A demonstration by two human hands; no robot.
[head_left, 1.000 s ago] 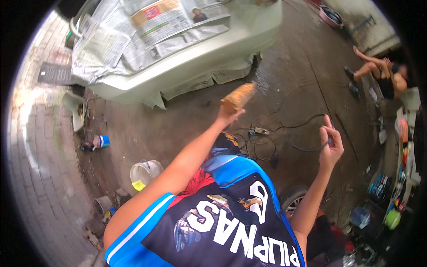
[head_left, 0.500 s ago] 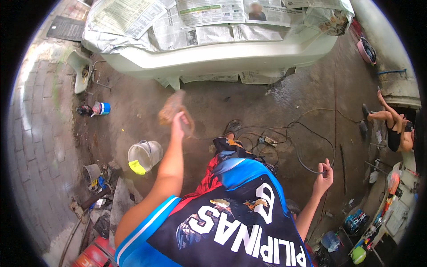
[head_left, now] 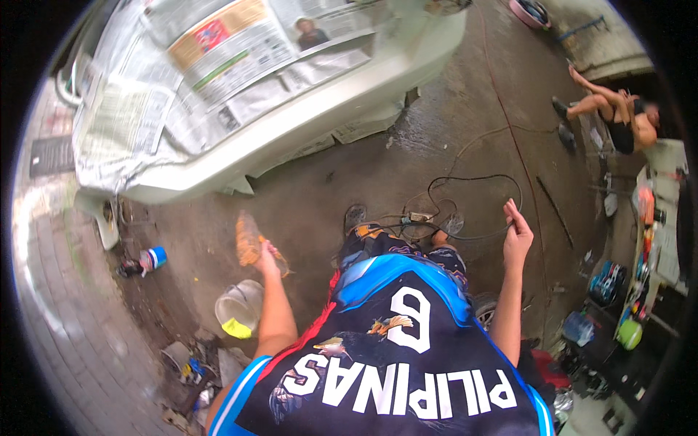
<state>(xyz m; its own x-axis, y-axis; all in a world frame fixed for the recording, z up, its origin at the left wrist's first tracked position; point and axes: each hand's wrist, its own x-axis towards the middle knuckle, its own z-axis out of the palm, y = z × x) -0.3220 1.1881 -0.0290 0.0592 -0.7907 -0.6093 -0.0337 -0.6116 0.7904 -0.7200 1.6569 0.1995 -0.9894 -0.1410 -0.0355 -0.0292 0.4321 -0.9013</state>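
My left hand point(head_left: 270, 259) is closed around an orange-brown tool point(head_left: 249, 240), blurred by motion, with a rounded body and what looks like a loop handle; its exact kind cannot be told. It is held above the wet concrete floor, below a pale car bumper point(head_left: 313, 120). Newspaper sheets point(head_left: 218, 65) cover the car above that bumper. Off to the right, my right hand point(head_left: 518, 236) is raised, fingers pressed together at a black cable point(head_left: 476, 176). That cable loops back toward my feet, where more cord lies tangled around a small pale box point(head_left: 420, 217).
A whitish bucket point(head_left: 249, 296) with a yellow cloth point(head_left: 236, 328) stands below my left hand. Beyond it lie a blue-banded can point(head_left: 156, 256) and a white chair point(head_left: 102, 218). Another person point(head_left: 618, 116) sits at the right wall, near a cluttered workbench point(head_left: 640, 269). A dark rod point(head_left: 555, 211) lies on the floor.
My view has turned, so the car appears tilted and further left. My left hand has lowered toward my body with the orange-brown tool. My right hand has lifted with the cable.
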